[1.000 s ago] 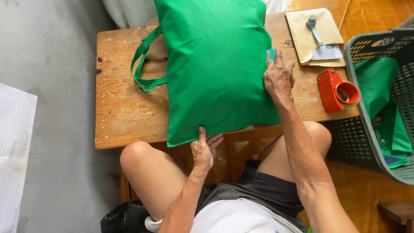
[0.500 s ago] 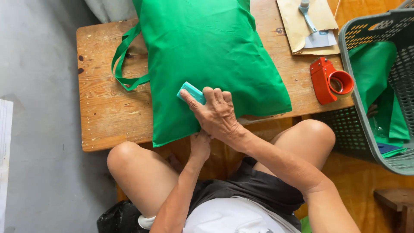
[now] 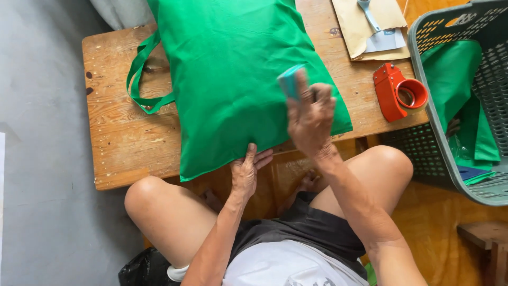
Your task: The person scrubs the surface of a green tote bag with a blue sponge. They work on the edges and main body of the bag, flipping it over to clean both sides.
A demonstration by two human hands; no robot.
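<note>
A: Start at the right hand (image 3: 311,117). What's it doing?

B: It is curled around a small teal block (image 3: 290,80), thumb and fingers clamped on it, held over the right half of the green bag (image 3: 233,74). The left hand (image 3: 246,170) pinches the bag's near edge, thumb on top and fingers underneath, where the cloth overhangs the table (image 3: 121,137).

A: What could go wrong from here?

B: I'd judge the bag could slide. It is smooth, thin fabric on worn, speckled planks, and much of its near edge hangs off the table. A hard stroke with the block, or a slack left pinch, might drag or bunch it.

A: And around it?

B: The looped handle (image 3: 138,79) lies flat to the left. To the right sit a red plastic tape dispenser (image 3: 398,92) and, farther off, a metal scraper (image 3: 377,30) on brown paper. A grey lattice basket (image 3: 450,159) at the far right holds more green cloth.
</note>
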